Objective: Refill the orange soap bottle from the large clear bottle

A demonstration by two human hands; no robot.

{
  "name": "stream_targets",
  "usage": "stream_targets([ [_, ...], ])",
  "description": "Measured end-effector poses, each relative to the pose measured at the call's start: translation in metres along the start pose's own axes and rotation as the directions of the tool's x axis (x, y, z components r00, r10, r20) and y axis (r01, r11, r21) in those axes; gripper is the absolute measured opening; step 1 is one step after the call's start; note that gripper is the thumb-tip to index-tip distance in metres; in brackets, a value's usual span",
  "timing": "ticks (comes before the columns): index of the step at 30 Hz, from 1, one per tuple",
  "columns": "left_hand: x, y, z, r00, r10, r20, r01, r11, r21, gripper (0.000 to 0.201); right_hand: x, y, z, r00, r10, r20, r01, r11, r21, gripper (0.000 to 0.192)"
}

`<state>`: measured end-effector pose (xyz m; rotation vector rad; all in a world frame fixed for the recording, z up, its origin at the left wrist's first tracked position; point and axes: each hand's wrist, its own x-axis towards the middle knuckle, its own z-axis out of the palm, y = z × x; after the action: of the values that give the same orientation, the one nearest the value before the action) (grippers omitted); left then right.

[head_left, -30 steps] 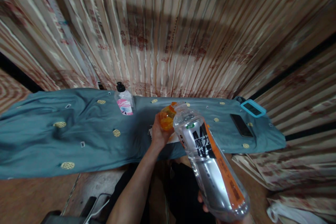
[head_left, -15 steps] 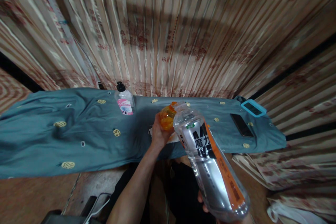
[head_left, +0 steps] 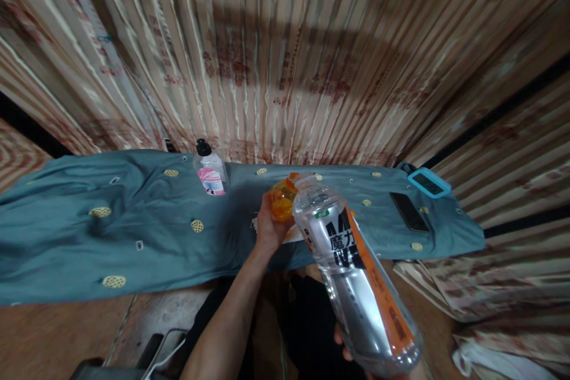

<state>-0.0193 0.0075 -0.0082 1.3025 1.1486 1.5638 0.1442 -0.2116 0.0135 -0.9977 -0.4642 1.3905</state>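
Observation:
My left hand (head_left: 269,227) is closed around a small orange see-through bottle (head_left: 282,200) above the cloth-covered table. A large clear plastic bottle (head_left: 351,273) with a silver and orange label slants across the front, its neck tilted down toward the orange bottle's mouth. Around its lower end wraps my right hand (head_left: 342,341), mostly hidden behind the bottle. The two mouths meet or nearly meet; I cannot tell whether liquid is flowing. Under my left hand lies a pale, partly hidden flat piece (head_left: 294,234).
A pump bottle (head_left: 211,173) with a pink label stands left of my hands. A dark phone (head_left: 408,211) and a blue-framed device (head_left: 429,183) lie at the right. The teal cloth (head_left: 146,214) covers the table. Striped curtains (head_left: 267,71) hang behind and to the right.
Almost nothing differs. Both hands hold the two bottles in the same pose, and the whole view has shifted very slightly.

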Motion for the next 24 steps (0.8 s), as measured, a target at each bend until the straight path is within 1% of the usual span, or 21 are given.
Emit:
stream_targets([
  [3,0.0,-0.002,0.0,1.0,0.003,-0.009,-0.002,1.0,0.016,0.051,0.004,0.0,-0.005,0.999,0.014,0.052,-0.012,0.999,-0.037,0.049],
  [5,0.0,-0.004,-0.001,1.0,-0.005,-0.008,0.005,0.999,0.042,0.05,0.006,0.0,-0.008,0.995,-0.007,0.096,0.014,0.997,-0.077,0.051],
  [7,0.0,-0.007,-0.001,1.0,-0.01,-0.003,0.01,0.999,0.044,0.053,0.006,0.002,-0.01,0.993,-0.049,0.111,0.061,0.993,-0.105,0.057],
  [9,0.0,-0.008,-0.001,1.0,-0.01,0.006,0.01,1.0,0.014,0.054,0.005,0.004,-0.012,0.991,-0.092,0.097,0.104,0.987,-0.123,0.066],
  [11,0.0,-0.008,-0.001,1.0,-0.016,0.009,0.016,1.0,-0.005,0.053,0.004,0.005,-0.015,0.991,-0.107,0.082,0.117,0.985,-0.128,0.07],
  [12,-0.001,-0.007,-0.001,1.0,-0.021,0.01,0.021,1.0,-0.001,0.052,0.004,0.004,-0.017,0.992,-0.094,0.087,0.104,0.987,-0.122,0.07],
  [14,-0.001,-0.005,-0.002,0.999,-0.033,0.01,0.033,0.999,0.037,0.051,0.008,0.002,-0.023,0.989,-0.017,0.144,0.033,0.993,-0.11,0.068],
  [15,-0.001,-0.004,-0.003,0.999,-0.034,0.006,0.034,0.998,0.061,0.051,0.01,0.0,-0.026,0.981,0.035,0.19,-0.014,0.994,-0.112,0.069],
  [16,-0.001,-0.003,-0.003,0.999,-0.034,0.002,0.033,0.996,0.079,0.051,0.014,-0.001,-0.03,0.965,0.074,0.25,-0.044,0.992,-0.122,0.075],
  [19,-0.001,-0.001,-0.004,0.999,-0.041,-0.002,0.041,0.994,0.104,0.054,0.022,-0.003,-0.041,0.939,0.125,0.322,-0.08,0.985,-0.15,0.076],
  [22,-0.001,-0.002,-0.005,0.999,-0.053,0.012,0.052,0.994,0.101,0.057,0.024,-0.002,-0.046,0.94,0.09,0.33,-0.042,0.988,-0.149,0.078],
  [23,0.0,-0.002,-0.005,0.998,-0.054,0.015,0.052,0.994,0.1,0.057,0.024,-0.002,-0.047,0.96,0.057,0.272,-0.017,0.989,-0.15,0.079],
  [24,0.0,-0.002,-0.005,0.998,-0.053,0.016,0.051,0.994,0.1,0.057,0.025,-0.003,-0.047,0.965,0.056,0.256,-0.014,0.987,-0.163,0.078],
])
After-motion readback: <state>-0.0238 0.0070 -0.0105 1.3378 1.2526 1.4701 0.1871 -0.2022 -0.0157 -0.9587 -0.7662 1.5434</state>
